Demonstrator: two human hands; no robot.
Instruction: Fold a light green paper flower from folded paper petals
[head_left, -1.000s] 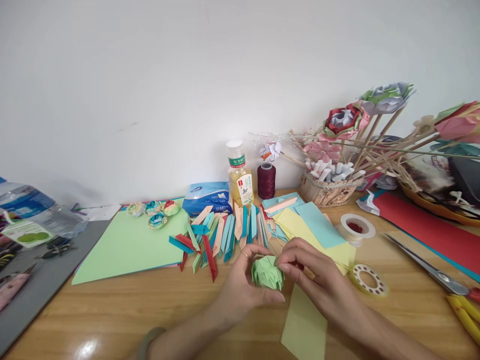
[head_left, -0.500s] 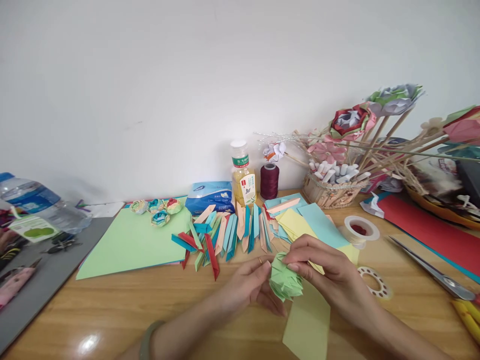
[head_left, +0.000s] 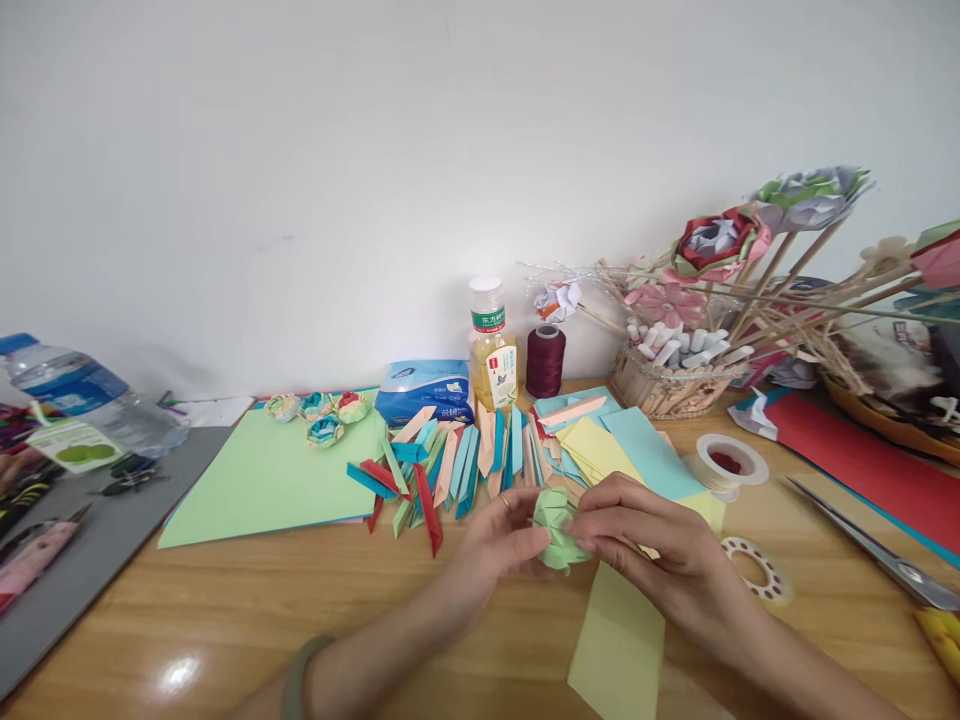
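Light-green rounded folded-paper rosette point(head_left: 556, 528) is held above the brown wooden bench point(head_left: 450, 650), just beyond the pale-yellow rectangular paper sheet point(head_left: 619, 640); the left hand point(head_left: 508, 533) clasps one side between thumb and fingers; the right hand point(head_left: 646, 530) pinches the opposite edge; it should feel light, springy, easily crushed; the thicker layered sides seem safest to hold.

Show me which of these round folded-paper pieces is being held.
The plain green piece, between the left hand and right hand; the four multicoloured pieces lie on the light-green sheet.
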